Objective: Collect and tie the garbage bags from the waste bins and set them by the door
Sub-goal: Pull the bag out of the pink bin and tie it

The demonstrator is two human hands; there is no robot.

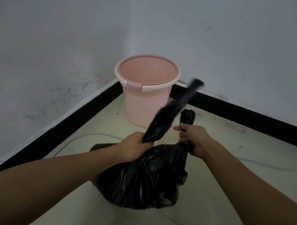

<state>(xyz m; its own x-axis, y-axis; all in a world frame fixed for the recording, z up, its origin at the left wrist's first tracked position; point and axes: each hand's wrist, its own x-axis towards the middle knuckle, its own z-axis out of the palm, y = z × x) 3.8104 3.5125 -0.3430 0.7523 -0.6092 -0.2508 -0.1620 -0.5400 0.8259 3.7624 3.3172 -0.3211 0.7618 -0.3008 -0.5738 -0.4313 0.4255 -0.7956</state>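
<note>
**Tying Off the Bag Mouth**

The crumpled black plastic garbage bag [141,178] is sitting on the pale tiled floor [205,222], in front of the empty pink plastic waste bin [144,93] standing in the wall corner. The left hand [132,147] is clenching one gathered flap [172,111] of the bag mouth; the right hand [193,140] is clenching the other flap [187,118]. Both flaps are being held upward and apart, probably so they can be crossed into a knot. A thin pale cable [77,137] is lying nearby.
</note>
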